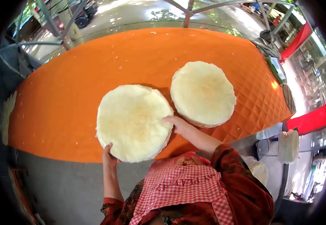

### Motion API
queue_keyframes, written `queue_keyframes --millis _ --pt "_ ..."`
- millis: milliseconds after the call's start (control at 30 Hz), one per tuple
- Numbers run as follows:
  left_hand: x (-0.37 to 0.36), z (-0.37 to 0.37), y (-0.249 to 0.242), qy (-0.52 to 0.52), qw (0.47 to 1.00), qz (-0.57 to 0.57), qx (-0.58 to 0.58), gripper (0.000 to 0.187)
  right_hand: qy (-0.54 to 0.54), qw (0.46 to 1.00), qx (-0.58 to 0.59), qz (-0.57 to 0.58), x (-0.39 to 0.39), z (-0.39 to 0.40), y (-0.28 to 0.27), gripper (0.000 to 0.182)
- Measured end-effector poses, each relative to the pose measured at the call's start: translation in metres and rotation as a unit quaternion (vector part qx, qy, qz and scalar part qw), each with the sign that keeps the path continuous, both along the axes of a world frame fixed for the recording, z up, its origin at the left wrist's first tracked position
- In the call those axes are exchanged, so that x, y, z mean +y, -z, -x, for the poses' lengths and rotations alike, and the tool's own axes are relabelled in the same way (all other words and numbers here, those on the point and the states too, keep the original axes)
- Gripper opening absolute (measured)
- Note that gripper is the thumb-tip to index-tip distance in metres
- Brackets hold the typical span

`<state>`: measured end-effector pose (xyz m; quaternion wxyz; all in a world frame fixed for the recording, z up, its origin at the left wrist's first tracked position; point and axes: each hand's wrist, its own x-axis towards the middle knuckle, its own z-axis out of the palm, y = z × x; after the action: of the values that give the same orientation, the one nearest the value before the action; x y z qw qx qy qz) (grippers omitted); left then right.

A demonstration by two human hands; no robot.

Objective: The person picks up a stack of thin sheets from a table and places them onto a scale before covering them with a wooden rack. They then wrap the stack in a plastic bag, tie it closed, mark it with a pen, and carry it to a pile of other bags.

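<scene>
A thick stack of round, pale flatbreads [133, 120] sits at the near edge of an orange-covered table [69, 101], partly over the edge. My left hand [109, 155] grips its near left rim, the thumb resting on top and the other fingers hidden. On the right rim is my right hand [175, 123], its thumb lying on the upper bread and its fingers tucked against the side. Just beyond that hand, a second stack of flatbreads [203, 92] stands on the cloth, its top lightly browned in the middle.
A green-edged tray-like object [276, 69] and a dark woven-looking piece [289, 98] lie at the table's right end. Another pale round stack [288, 146] is off to the right, near red cloth [309, 119]. Metal posts [187, 17] rise behind the table.
</scene>
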<state>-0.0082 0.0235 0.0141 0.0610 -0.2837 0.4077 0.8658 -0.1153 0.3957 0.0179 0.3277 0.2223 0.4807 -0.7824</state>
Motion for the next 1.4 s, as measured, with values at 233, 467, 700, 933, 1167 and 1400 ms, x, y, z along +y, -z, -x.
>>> queue_keyframes --millis 233,467,700,933,1167,1400 --pt "0.009 0.0 -0.008 0.026 0.999 0.033 -0.024 0.064 0.001 0.993 0.091 0.071 -0.004 0.001 -0.018 0.061" --pt "0.014 -0.031 -0.032 0.053 0.984 0.089 0.143 0.071 -0.037 0.969 0.245 0.013 0.005 -0.009 -0.117 0.057" --pt "0.164 -0.026 -0.14 0.07 0.968 0.196 0.143 0.072 0.018 0.949 0.314 -0.016 0.118 -0.045 -0.181 0.067" --pt "0.387 -0.047 -0.218 0.164 0.954 0.229 0.107 0.072 0.126 0.958 0.242 -0.088 0.364 -0.136 -0.21 0.072" --pt "0.598 -0.025 -0.15 0.297 0.943 0.077 0.126 0.069 0.263 0.927 0.266 0.009 0.595 -0.24 -0.148 0.065" --pt "0.806 0.004 -0.112 0.419 0.894 0.036 0.154 0.067 0.392 0.897 0.198 -0.051 0.756 -0.302 -0.107 0.057"
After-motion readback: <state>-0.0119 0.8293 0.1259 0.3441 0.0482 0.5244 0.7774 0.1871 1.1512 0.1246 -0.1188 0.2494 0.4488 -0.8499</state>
